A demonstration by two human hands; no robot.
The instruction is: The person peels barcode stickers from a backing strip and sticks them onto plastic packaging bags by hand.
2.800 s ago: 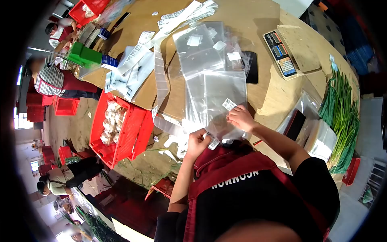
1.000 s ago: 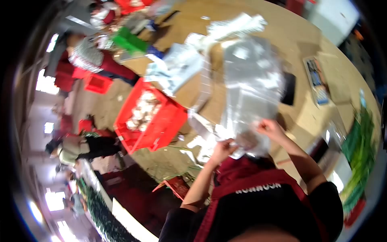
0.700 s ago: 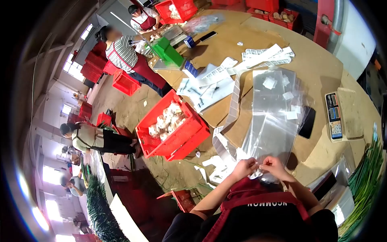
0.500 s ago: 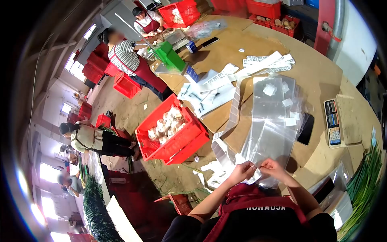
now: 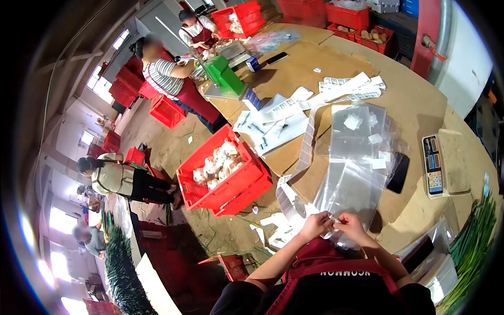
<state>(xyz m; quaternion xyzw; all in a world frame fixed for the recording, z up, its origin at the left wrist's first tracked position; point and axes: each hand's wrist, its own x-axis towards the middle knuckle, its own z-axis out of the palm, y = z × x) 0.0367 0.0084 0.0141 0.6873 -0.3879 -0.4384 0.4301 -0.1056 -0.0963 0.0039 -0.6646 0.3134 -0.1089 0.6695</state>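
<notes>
At the table's near edge, my left hand (image 5: 316,226) and my right hand (image 5: 350,227) meet in a pinch, fingertips almost touching. A small white label (image 5: 332,219) shows between them, partly covered by the fingers. The long printed label strip (image 5: 304,152) runs from the table down beside my left hand, where it bunches up. Just beyond my hands lies a stack of clear plastic bags (image 5: 354,178); several small white labels (image 5: 352,122) are on its far part. Its near end reaches under my hands.
A red crate (image 5: 226,178) with wrapped pale produce stands left of the table. On the right are a dark phone (image 5: 399,173), a scale (image 5: 434,165) and green stalks (image 5: 475,247). Farther off are a green device (image 5: 224,73) and people in aprons (image 5: 178,84).
My hands have come closer together, and the white label between them is now more hidden. The co-worker in the striped shirt has shifted an arm. The view has moved slightly.
</notes>
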